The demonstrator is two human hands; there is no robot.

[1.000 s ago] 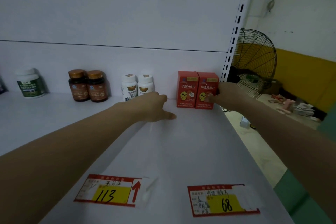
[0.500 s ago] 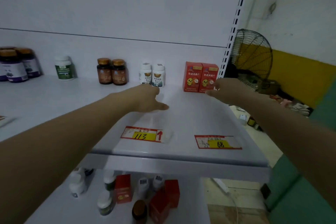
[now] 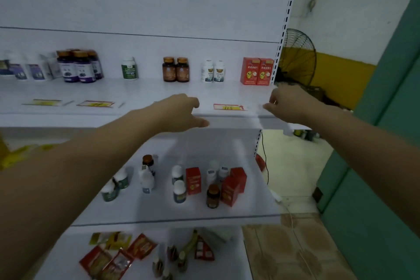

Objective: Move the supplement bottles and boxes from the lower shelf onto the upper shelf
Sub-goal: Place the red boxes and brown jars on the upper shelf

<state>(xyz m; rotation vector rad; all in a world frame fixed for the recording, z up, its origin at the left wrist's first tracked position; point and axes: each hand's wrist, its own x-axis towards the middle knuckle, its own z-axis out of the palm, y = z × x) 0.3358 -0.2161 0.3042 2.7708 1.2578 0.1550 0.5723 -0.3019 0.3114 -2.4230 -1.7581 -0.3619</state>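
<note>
While the left hand (image 3: 181,111) and right hand (image 3: 286,104) hover empty, loosely curled, by the upper shelf (image 3: 136,92), the next pick likely means reaching down to the lower shelf (image 3: 147,210).

This is a small shop selling supplements. White metal shelves hang on a slotted upright (image 3: 284,29), the sort that retail racks use. Red and yellow price tags (image 3: 229,107) lie along the front of the upper shelf (image 3: 136,91). Behind them brown bottles (image 3: 175,72), white bottles (image 3: 213,71) and red boxes (image 3: 257,71) stand in pairs against the back panel, labels facing out. The lower shelf (image 3: 227,211) carries more of the same goods, set down loosely, and sealed packets (image 3: 118,257) lie on the bottom shelf. A fan (image 3: 297,57) stands beside the rack, above a tiled floor (image 3: 284,245)
</note>
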